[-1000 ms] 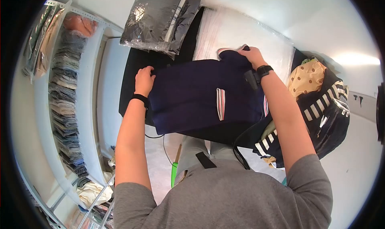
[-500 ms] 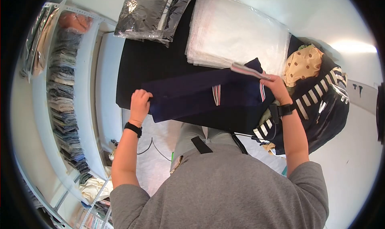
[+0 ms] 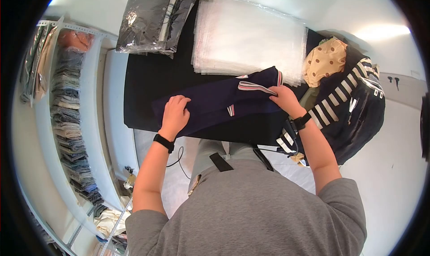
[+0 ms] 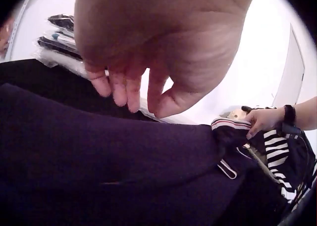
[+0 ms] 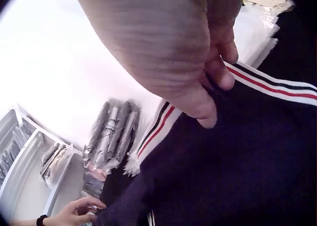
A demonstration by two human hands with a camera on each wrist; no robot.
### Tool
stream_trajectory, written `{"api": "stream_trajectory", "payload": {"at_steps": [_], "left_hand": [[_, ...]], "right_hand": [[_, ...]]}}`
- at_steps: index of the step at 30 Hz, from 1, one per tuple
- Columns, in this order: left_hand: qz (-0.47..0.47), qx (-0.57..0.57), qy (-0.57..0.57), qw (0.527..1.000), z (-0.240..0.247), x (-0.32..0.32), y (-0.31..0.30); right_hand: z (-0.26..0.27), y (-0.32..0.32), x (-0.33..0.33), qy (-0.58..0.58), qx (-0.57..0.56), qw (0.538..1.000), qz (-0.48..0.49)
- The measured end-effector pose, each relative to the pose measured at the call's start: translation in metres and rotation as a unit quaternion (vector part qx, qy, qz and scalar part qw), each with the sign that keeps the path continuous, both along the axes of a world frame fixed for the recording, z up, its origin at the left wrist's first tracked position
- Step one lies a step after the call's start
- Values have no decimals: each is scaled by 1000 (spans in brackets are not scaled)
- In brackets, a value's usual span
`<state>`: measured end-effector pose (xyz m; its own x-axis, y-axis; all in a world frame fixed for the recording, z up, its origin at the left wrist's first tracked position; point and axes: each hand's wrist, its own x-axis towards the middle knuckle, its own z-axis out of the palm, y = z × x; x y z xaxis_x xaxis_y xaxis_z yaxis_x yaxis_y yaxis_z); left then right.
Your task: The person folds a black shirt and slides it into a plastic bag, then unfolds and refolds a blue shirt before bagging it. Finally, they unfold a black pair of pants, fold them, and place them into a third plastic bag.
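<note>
A navy shirt (image 3: pixel 206 107) with white, red and black striped trim lies folded into a long strip across the black table (image 3: pixel 143 83). My right hand (image 3: pixel 286 101) pinches the striped band (image 3: pixel 256 87) at the shirt's right end. In the right wrist view, thumb and fingers grip the fabric at the edge of this trim. Over the shirt's left end is my left hand (image 3: pixel 175 114), its fingers loosely bent. The left wrist view shows that hand above the navy cloth with a gap between thumb and fingers.
Clear plastic bags (image 3: pixel 251 36) lie stacked at the back of the table, beside bagged dark garments (image 3: pixel 145 20). A black-and-white striped garment (image 3: pixel 349 103) and a polka-dot cloth (image 3: pixel 326 61) are heaped at the right. Shelves of folded clothes (image 3: pixel 67 108) line the left.
The shirt has gone from spread wide to a narrower folded strip. My right hand has brought the striped trim toward me, then slightly left. The left hand has moved inward over the cloth.
</note>
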<state>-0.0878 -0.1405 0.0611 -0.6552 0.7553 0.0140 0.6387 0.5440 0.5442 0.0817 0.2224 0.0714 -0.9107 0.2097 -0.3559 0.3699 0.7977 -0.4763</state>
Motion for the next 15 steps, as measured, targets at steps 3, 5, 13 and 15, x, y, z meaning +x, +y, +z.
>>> {"api": "stream_trajectory", "payload": {"at_steps": [3, 5, 13, 15], "left_hand": [[-3, 18, -24, 1000, -11, -1, 19], [1, 21, -31, 999, -18, 0, 28], [184, -82, 84, 976, -49, -24, -7], [190, -105, 75, 973, -49, -29, -26]], "right_hand": [[5, 1, -2, 67, -25, 997, 24], [9, 4, 4, 20, -3, 998, 62], [-15, 29, -50, -4, 34, 967, -253], [-23, 30, -60, -31, 31, 964, -262]]}}
